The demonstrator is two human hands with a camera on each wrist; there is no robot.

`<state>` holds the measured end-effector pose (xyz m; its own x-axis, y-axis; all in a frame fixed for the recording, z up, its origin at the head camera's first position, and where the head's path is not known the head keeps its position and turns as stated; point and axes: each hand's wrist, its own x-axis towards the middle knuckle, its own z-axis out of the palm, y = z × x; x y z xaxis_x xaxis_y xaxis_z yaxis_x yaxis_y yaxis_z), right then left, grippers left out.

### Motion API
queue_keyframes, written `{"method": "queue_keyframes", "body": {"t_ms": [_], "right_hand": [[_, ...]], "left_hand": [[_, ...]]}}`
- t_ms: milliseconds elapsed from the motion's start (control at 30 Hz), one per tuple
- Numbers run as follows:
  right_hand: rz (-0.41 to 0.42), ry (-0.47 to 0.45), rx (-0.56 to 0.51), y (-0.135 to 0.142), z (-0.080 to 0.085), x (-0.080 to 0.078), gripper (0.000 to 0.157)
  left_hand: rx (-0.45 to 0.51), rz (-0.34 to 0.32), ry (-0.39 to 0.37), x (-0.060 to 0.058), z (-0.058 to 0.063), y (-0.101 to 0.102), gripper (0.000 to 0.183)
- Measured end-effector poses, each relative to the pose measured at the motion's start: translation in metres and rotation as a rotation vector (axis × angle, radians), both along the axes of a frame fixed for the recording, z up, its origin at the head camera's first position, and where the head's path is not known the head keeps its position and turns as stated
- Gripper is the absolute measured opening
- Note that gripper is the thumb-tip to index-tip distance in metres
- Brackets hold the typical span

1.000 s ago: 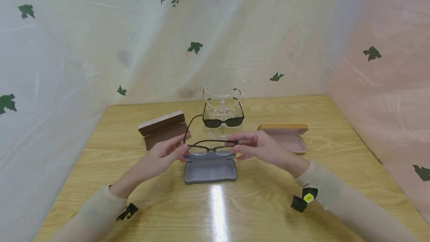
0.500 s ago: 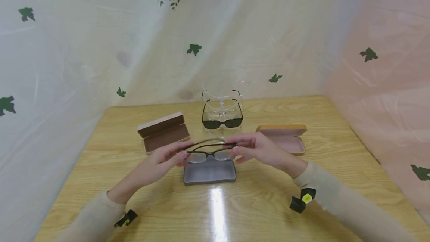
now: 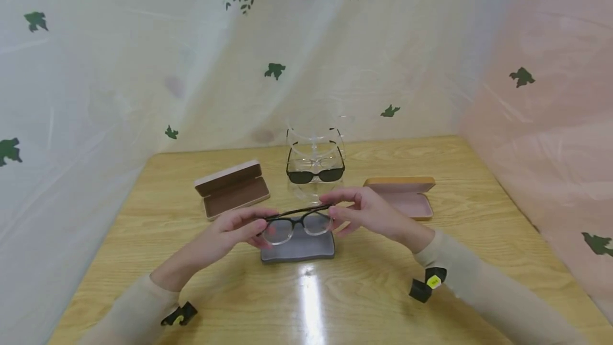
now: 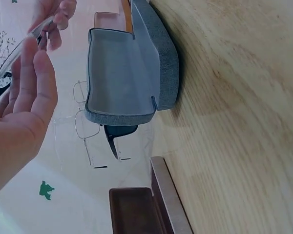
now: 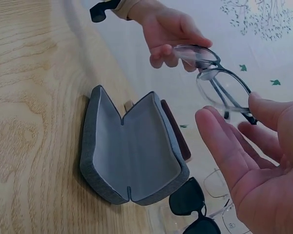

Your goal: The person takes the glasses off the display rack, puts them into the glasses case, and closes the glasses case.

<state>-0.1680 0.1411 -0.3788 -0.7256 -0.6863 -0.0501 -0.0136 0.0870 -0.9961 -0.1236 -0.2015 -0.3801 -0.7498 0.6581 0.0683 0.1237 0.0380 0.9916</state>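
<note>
A pair of eyeglasses (image 3: 298, 221) with a dark upper rim and clear lower rim is held in the air between both hands, slightly tilted. My left hand (image 3: 229, 232) pinches its left end with thumb and fingers. At the other end, the right hand (image 3: 371, 213) grips the frame near the hinge. Both temples lie folded behind the lenses, as the right wrist view (image 5: 224, 92) also suggests. Beneath the glasses stands an opened grey glasses case (image 3: 297, 252), partly covered by them in the head view; its pale lining (image 5: 136, 146) holds nothing.
Behind, a clear display stand (image 3: 313, 145) carries sunglasses (image 3: 330, 175) and thin-rimmed glasses (image 4: 88, 127). An opened brown-lined case (image 3: 237, 196) lies to the left. To the right is an opened orange case (image 3: 402, 181) with a pink lining. A patterned curtain closes off the table's back and sides.
The left temple of the eyeglasses, sticking out upward a second ago, has folded in behind the lenses. The glasses have tipped, their left end lower, and moved slightly down over the grey case.
</note>
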Motion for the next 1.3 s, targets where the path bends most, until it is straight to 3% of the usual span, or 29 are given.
{"method": "queue_keyframes", "body": {"t_ms": [200, 633, 933, 1300], "right_hand": [[0.041, -0.03, 0.065, 0.005, -0.001, 0.001, 0.04], [0.068, -0.053, 0.057, 0.015, -0.014, -0.001, 0.038], [0.045, -0.106, 0.067, 0.015, -0.03, 0.003, 0.038], [-0.097, -0.322, 0.06, 0.006, -0.066, 0.012, 0.037]], "left_hand": [[-0.024, -0.017, -0.053, 0.0, 0.0, 0.0, 0.039], [-0.065, 0.018, -0.201, -0.001, -0.008, -0.001, 0.043], [-0.157, 0.121, -0.28, 0.003, -0.02, -0.001, 0.044], [-0.235, 0.26, -0.315, 0.005, -0.051, -0.004, 0.044]]}}
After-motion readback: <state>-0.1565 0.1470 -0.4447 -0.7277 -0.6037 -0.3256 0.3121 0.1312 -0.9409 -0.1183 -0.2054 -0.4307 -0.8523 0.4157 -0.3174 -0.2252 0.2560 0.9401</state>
